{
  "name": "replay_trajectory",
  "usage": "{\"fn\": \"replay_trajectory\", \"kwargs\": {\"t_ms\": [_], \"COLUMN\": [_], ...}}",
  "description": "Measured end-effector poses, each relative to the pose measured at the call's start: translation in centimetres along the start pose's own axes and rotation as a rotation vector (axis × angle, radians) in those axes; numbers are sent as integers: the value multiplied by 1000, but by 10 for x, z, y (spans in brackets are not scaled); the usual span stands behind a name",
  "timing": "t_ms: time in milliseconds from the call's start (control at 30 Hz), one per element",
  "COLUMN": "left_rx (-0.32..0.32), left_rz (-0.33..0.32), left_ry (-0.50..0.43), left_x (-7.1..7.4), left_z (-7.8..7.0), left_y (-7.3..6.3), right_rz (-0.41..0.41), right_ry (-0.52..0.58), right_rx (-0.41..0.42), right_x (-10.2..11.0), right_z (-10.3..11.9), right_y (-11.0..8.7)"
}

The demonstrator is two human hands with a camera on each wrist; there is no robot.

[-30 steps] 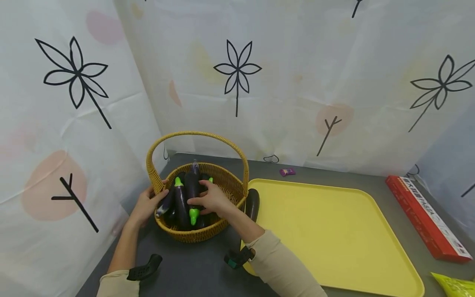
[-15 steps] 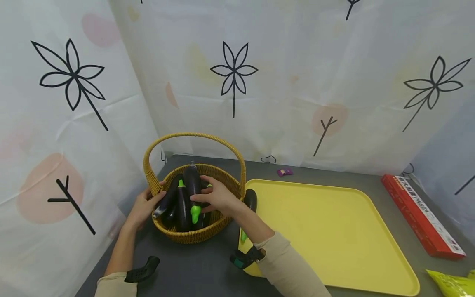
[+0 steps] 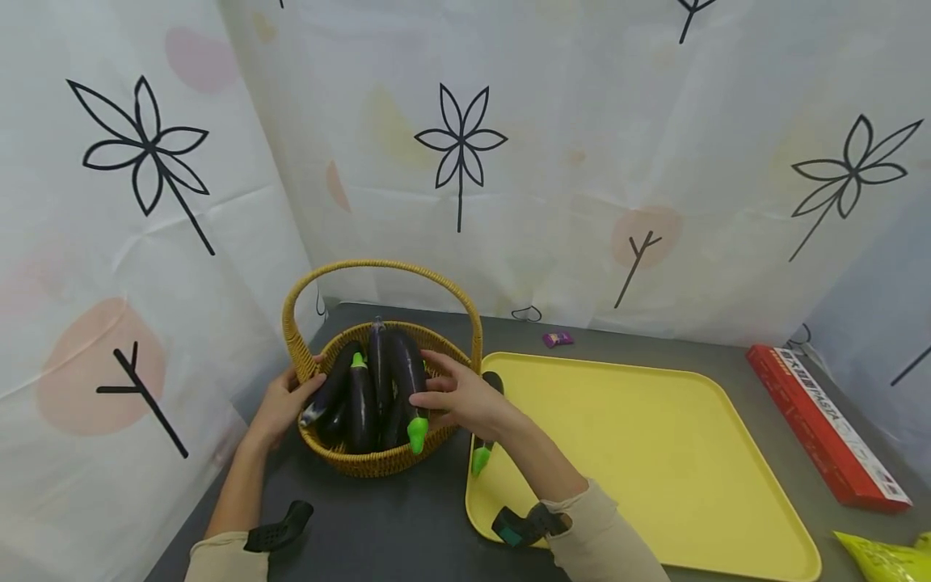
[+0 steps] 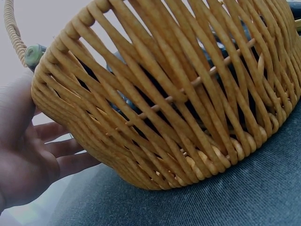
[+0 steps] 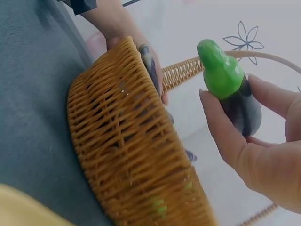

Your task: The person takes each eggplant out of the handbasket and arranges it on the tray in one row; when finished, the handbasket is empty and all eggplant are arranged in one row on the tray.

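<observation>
Eggplant (image 3: 404,364) in right grip (image 3: 469,400), stem (image 5: 221,70) above basket rim (image 3: 364,461).

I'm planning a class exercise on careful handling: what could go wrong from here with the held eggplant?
The held eggplant may slip: its skin looks glossy and the right hand only pinches it. It could catch the wicker handle, or bump a second eggplant at the edge of the yellow tray.

Eggplants (image 3: 361,408): at least five in or over basket (overlap hides the exact number), plus one at tray's left edge. Basket (image 3: 378,464): one. Yellow tray (image 3: 618,453): one. Red box (image 3: 822,424): one, worktop's right side. Purple packet (image 3: 558,339): one, worktop's far edge. Yellow-green packet (image 3: 883,556): one, tray's near right corner. Hands: two, left hand (image 3: 282,406), right hand (image 3: 469,398).
</observation>
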State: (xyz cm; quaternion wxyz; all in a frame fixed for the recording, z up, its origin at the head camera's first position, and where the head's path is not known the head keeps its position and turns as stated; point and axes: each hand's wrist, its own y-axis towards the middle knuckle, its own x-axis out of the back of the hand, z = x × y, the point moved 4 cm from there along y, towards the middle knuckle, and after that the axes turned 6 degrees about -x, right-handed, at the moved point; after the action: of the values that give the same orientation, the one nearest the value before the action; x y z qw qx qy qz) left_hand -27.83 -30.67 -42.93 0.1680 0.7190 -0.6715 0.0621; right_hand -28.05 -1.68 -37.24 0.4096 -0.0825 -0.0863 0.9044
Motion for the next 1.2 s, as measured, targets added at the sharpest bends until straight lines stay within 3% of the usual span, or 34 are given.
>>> {"fn": "replay_trajectory", "kwargs": {"t_ms": [400,700,800,967,1067,1200], "left_rx": [9,20,19,3,-3,0], "left_rz": [-9,2,6,4,3,-3], "left_ry": [23,9,8,16,24,33], "left_x": [2,1,0,1,2,1], "left_z": [-2,0,0,0,0,-1], "left_y": [-1,1,2,1,0,0], "right_rz": [171,207,255,348,288,117], "right_ry": [-11,-47,3,162,206,211], "right_rx": [-11,-35,11,166,203,149], "right_x": [37,67,79,100,112,124], "right_z": [-25,-34,-34,-36,-39,-46], "right_y": [-45,-71,-80,-88,-87,-80]}}
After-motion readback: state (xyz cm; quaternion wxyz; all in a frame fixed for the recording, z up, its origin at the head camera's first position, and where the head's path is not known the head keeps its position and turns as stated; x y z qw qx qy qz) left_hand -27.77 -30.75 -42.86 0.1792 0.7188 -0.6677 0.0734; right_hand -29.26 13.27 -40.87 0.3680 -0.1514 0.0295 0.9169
